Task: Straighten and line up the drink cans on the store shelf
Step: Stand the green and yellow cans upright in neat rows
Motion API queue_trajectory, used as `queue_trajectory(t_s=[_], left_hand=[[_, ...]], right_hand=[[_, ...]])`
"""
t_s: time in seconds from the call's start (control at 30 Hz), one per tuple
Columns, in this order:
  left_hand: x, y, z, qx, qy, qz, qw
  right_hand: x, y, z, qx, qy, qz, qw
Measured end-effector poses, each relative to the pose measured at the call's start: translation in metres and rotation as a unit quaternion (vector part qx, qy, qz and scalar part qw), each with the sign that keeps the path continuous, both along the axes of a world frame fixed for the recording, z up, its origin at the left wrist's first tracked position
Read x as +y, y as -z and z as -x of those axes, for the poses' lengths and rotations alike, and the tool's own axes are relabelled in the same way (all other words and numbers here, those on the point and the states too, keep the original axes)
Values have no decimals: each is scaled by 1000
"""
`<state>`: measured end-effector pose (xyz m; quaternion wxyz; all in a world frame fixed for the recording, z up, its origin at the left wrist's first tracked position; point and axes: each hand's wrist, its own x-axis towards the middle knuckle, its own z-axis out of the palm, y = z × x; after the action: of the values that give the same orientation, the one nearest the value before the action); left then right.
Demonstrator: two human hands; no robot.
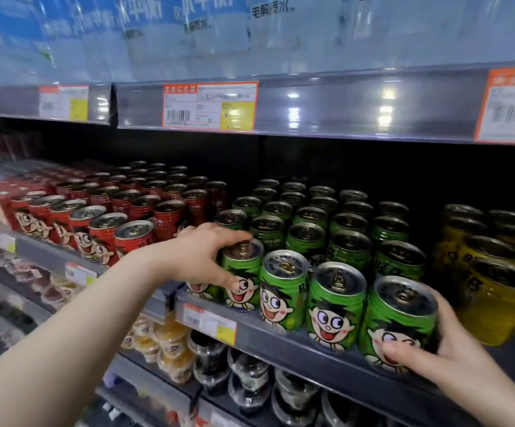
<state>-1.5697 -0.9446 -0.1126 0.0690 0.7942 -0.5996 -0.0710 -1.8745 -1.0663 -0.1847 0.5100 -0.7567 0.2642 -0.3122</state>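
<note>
There, the left hand [200,251] gripped the leftmost green can [240,283] of the front row from above, fingers curled over its rim and thumb on its face. The right hand [447,349] wrapped round the rightmost green can [399,318] from the side, thumb across its front. Both cans stood at the front edge of the shelf [280,339]. Two more green cans [283,292] stood between them, with red cans [105,232] to the left and yellow cans [493,282] to the right.

Glossy ribbed metal is seen on the green cans [283,298]; shiny clear plastic on the price strip [342,109] at twelve o'clock.
</note>
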Motion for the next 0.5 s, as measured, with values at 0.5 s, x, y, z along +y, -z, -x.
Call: queue_trajectory(t_s=[0.5], left_hand=[[-7, 4, -14, -17, 40, 9, 999]], right_hand=[[14, -13, -3, -9, 35, -53, 998]])
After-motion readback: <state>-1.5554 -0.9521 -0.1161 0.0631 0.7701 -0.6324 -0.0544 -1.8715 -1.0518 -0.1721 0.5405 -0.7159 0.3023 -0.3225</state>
